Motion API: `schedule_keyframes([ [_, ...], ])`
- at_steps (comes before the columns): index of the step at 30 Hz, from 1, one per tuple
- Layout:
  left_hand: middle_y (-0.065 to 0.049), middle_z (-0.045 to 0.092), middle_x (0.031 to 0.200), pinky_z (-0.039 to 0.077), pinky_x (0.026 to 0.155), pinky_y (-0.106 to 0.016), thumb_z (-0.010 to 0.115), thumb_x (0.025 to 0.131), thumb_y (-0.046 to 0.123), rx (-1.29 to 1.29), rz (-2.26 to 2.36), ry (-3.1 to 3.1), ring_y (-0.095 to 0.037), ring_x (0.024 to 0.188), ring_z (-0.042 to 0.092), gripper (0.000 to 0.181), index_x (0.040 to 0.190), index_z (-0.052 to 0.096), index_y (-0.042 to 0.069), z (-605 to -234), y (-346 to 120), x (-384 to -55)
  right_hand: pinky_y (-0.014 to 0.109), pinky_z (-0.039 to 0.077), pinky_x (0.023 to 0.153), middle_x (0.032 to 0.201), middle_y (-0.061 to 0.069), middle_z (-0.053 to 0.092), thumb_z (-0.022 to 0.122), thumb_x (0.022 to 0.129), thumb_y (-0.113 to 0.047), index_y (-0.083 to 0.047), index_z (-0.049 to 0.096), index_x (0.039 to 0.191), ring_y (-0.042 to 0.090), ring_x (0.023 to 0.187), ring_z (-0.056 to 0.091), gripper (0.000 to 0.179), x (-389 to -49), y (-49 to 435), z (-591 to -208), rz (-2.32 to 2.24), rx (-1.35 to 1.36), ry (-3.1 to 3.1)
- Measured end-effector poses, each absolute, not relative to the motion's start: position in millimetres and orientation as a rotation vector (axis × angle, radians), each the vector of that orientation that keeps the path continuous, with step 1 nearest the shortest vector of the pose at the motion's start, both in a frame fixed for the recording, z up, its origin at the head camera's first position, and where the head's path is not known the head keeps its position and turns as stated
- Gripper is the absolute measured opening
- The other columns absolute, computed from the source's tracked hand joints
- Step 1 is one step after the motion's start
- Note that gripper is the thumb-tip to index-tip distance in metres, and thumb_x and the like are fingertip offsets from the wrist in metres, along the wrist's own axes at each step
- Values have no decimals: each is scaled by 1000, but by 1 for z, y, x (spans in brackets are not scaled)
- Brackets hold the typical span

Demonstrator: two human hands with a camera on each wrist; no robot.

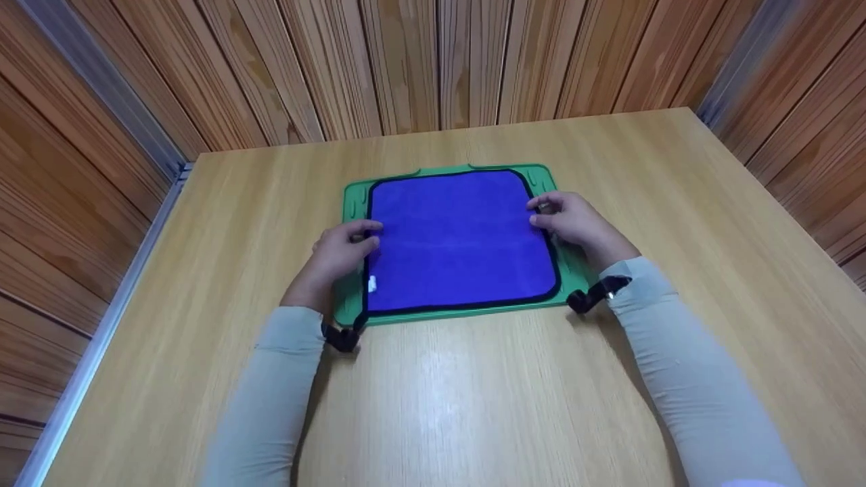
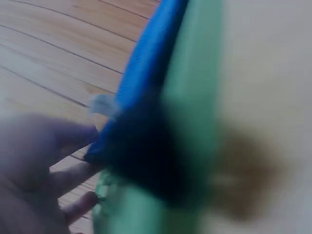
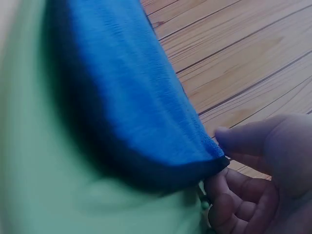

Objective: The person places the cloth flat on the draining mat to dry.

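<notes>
A blue cloth (image 1: pixel 460 237) with a black border and a small white tag (image 1: pixel 372 284) lies spread over a green board (image 1: pixel 350 301). At the cloth's left edge, my left hand (image 1: pixel 342 250) pinches the border between thumb and fingers. My right hand (image 1: pixel 575 223) pinches the opposite edge. In the right wrist view, the thumb and bent fingers of the right hand (image 3: pixel 263 170) meet on the dark border of the cloth (image 3: pixel 136 97). The left wrist view is blurred; there the left hand's fingers (image 2: pixel 80 170) are at the cloth's dark edge.
Board and cloth rest on a light wooden table (image 1: pixel 433 392). Wood-plank walls (image 1: pixel 406 67) stand behind and to both sides, with a grey metal strip (image 1: pixel 111 325) along the left. Each wrist carries a black strap with a camera (image 1: pixel 342 336).
</notes>
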State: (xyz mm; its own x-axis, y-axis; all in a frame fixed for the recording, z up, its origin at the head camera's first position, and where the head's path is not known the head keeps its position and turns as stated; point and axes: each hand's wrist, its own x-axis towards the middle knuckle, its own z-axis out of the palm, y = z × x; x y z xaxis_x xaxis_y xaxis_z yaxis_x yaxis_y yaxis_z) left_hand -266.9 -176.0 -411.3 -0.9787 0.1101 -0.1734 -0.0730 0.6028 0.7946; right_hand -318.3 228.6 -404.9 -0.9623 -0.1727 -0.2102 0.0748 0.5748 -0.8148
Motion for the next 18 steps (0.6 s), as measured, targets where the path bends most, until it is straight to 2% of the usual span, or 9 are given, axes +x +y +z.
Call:
schedule_keyframes([
  [2, -5, 48, 150, 26, 117, -52, 54, 106, 34, -25, 1376, 2492, -29, 140, 37, 39, 143, 57, 23, -403, -177, -275, 29, 46, 69, 114, 8, 56, 60, 103, -22, -12, 59, 137, 20, 87, 53, 35, -328, 226, -402, -1390, -38, 2512],
  [4, -4, 45, 153, 25, 119, -51, 51, 106, 36, -88, 1420, 2389, -26, 143, 36, 42, 145, 54, 22, -396, -176, -285, 28, 46, 70, 117, 6, 57, 58, 104, -22, -10, 58, 139, 17, 90, 52, 37, -341, 221, -401, -1431, -21, 2498],
  [6, -5, 43, 154, 22, 120, -50, 50, 107, 38, -149, 1453, 2346, -26, 146, 33, 45, 147, 52, 19, -392, -173, -296, 26, 45, 69, 118, 4, 58, 58, 104, -23, -8, 58, 139, 14, 88, 51, 38, -353, 215, -401, -1466, 7, 2483],
  [8, -5, 43, 156, 22, 121, -47, 49, 106, 40, -189, 1480, 2352, -25, 148, 31, 48, 148, 51, 17, -391, -168, -306, 25, 43, 65, 113, 3, 58, 59, 103, -23, -7, 60, 137, 12, 77, 50, 37, -363, 210, -403, -1481, 40, 2497],
  [11, -7, 44, 155, 27, 120, -43, 49, 107, 35, -186, 1541, 2397, -24, 146, 35, 47, 149, 51, 13, -395, -161, -315, 23, 42, 66, 110, 2, 59, 60, 103, -20, -5, 64, 130, 8, 74, 48, 32, -371, 206, -406, -1513, 69, 2550],
  [15, -4, 52, 148, 37, 114, -39, 52, 107, 24, -240, 1685, 2478, -20, 140, 43, 34, 137, 64, 15, -404, -160, -318, 21, 42, 66, 109, 3, 60, 61, 101, -13, -5, 68, 118, 8, 78, 49, 20, -374, 206, -407, -1631, 59, 2617],
  [18, -1, 58, 142, 37, 112, -40, 57, 105, 19, -307, 1728, 2575, -19, 136, 45, 26, 126, 72, 19, -410, -163, -318, 22, 41, 58, 103, 4, 59, 61, 101, -11, -7, 67, 113, 10, 68, 48, 14, -374, 208, -407, -1695, 68, 2608],
])
